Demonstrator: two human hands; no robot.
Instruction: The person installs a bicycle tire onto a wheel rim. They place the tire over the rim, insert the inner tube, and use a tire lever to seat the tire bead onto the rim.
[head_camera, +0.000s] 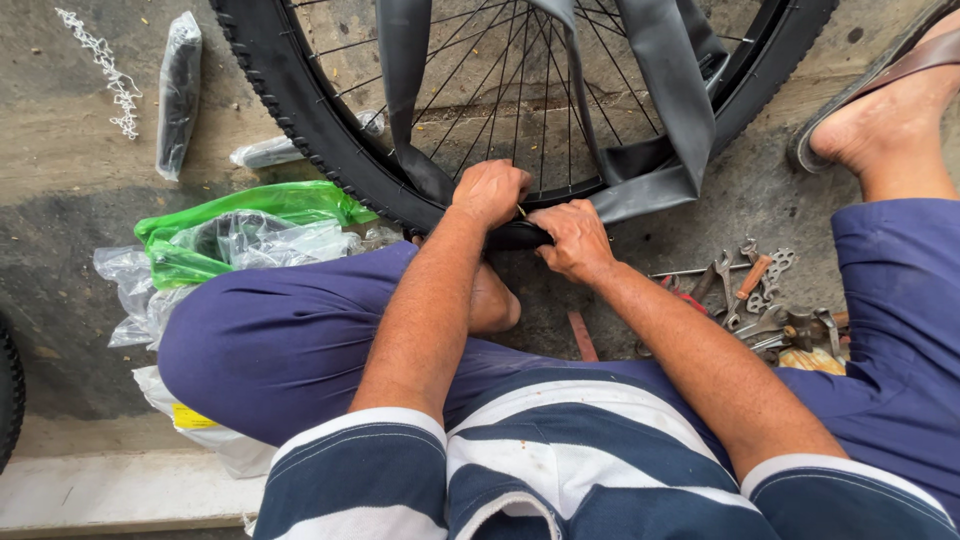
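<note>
A bicycle wheel with a black knobby tyre (290, 90) and thin spokes stands on the concrete floor in front of me. A grey inner tube (660, 90) hangs loosely out of it, draped over the rim. My left hand (490, 190) grips the tyre's lower edge at the rim. My right hand (572, 238) presses on the same stretch of tyre just to the right. Between the two hands a small brass valve stem (520, 211) pokes out. I sit with knees spread in dark blue trousers.
Green and clear plastic bags (230, 235) lie at the left. A wrapped black tube (178, 90) and a white chain (100, 65) rest further left. Several wrenches and tools (760, 300) lie at the right. My sandalled foot (880, 110) is top right.
</note>
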